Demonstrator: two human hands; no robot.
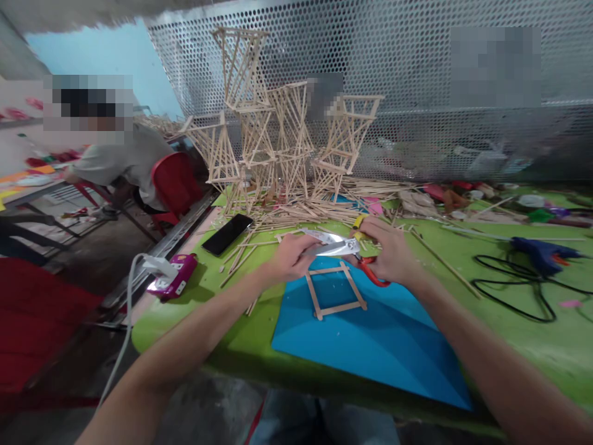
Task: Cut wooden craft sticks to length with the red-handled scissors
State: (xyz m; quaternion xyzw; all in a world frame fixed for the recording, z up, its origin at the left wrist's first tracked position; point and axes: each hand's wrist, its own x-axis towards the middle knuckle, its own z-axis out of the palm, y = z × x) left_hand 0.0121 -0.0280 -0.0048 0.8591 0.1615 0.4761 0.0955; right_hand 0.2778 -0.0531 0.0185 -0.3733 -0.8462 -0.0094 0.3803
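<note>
My right hand (pixel 391 250) is closed around the red and yellow handles of a pair of scissors (pixel 340 248). Their metal blades are spread and point left, toward my left hand (pixel 291 254). That hand is closed, its fingertips pinched beside the blade tips; whatever they hold is hidden or too small to make out. Just below the hands, a square frame of wooden sticks (pixel 315 298) lies flat on a blue sheet (pixel 370 352).
Behind my hands rises a tall stick structure (pixel 290 133) with loose sticks (pixel 301 213) around its foot. A phone (pixel 228 235) and purple power strip (pixel 178 278) are left; a blue glue gun (pixel 540 254) with black cord is right. Another person (pixel 134 154) sits far left.
</note>
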